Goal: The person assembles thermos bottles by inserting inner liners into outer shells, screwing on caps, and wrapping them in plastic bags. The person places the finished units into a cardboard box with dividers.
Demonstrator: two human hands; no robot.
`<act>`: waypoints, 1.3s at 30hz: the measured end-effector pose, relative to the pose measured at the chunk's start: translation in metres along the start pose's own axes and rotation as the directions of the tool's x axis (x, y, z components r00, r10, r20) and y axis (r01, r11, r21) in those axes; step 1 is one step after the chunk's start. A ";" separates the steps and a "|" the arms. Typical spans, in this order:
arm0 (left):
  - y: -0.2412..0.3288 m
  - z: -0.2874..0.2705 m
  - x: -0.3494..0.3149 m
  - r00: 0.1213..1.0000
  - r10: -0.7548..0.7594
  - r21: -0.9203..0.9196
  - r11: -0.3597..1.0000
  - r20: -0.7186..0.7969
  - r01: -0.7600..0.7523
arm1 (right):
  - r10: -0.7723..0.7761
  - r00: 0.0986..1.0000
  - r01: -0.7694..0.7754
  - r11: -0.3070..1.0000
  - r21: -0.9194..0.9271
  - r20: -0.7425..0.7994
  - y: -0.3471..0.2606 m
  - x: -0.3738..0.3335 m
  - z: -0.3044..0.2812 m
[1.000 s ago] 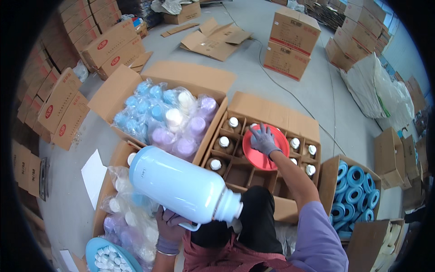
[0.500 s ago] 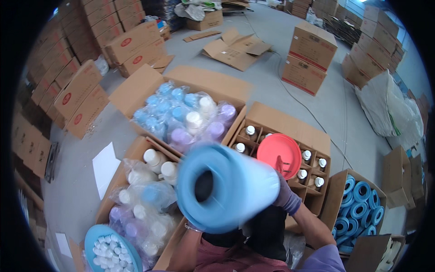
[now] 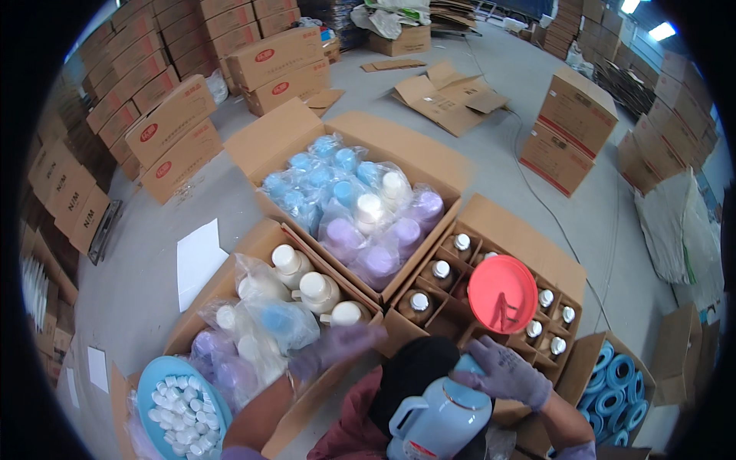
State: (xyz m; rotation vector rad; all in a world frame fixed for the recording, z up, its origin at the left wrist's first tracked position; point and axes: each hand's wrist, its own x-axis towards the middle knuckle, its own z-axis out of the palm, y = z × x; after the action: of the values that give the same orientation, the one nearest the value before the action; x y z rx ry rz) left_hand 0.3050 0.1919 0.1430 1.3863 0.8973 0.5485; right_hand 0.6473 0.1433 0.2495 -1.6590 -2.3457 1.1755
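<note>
A light blue thermos jug [image 3: 443, 418] stands tilted at my lap, its handle on the left side and its top toward the boxes. My right hand [image 3: 510, 374], in a grey-purple glove, is closed around the jug's top. My left hand [image 3: 333, 351], gloved too and blurred, is off the jug with its fingers stretched to the right. It hovers over the near edge of the left carton [image 3: 303, 406], beside cream jugs [image 3: 316, 291] and bagged jugs. What lies under my right palm is hidden.
Ahead, an open carton [image 3: 245, 149] holds bagged blue, white and purple jugs. On the right, a divided carton [image 3: 529, 222] contains silvery bottle-shaped liners under a red round tray [image 3: 502, 284]. Blue rings [image 3: 619, 369] fill another box. A blue basin [image 3: 153, 376] holds white caps [image 3: 184, 414].
The jug has come down from in front of me to my lap, and its holed base no longer faces me. My left hand has let go; my right hand is now at its top. The view has shifted.
</note>
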 end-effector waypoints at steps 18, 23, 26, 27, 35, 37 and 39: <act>-0.106 -0.310 0.184 0.496 0.159 0.448 0.711 -0.853 0.542 | 0.357 0.934 -0.097 0.341 0.935 -0.033 0.134 0.025 0.048; 0.059 -0.197 0.124 0.652 0.420 -0.075 0.804 -0.631 -0.590 | 0.113 0.968 0.023 0.851 0.525 -0.224 0.080 0.087 0.002; 0.151 -0.155 0.086 0.660 0.598 -0.343 0.567 -0.454 -0.749 | -0.326 0.806 0.393 0.919 0.034 -0.494 0.058 0.156 0.000; 0.171 -0.149 0.080 0.641 0.636 -0.385 0.513 -0.428 -0.767 | -0.458 0.704 0.454 0.878 -0.153 -0.543 0.043 0.177 0.000; 0.199 -0.132 0.124 0.403 0.736 -0.042 0.456 -0.544 -0.889 | -0.210 0.755 0.517 0.773 0.367 -0.621 0.018 0.255 0.026; 0.168 -0.077 0.125 0.459 0.730 0.175 0.608 -0.507 -0.774 | 0.068 0.800 0.406 0.670 0.621 -0.596 0.025 0.244 0.023; 0.103 -0.035 0.094 0.620 0.723 0.487 0.678 -0.306 -0.550 | 0.079 0.855 0.366 0.608 0.704 -0.513 0.027 0.218 0.017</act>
State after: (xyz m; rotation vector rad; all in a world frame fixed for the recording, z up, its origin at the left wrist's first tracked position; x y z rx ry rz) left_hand 0.3482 0.3020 0.2255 1.9688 0.8823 1.4096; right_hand 0.5678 0.3166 0.1398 -1.1867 -1.2832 1.2605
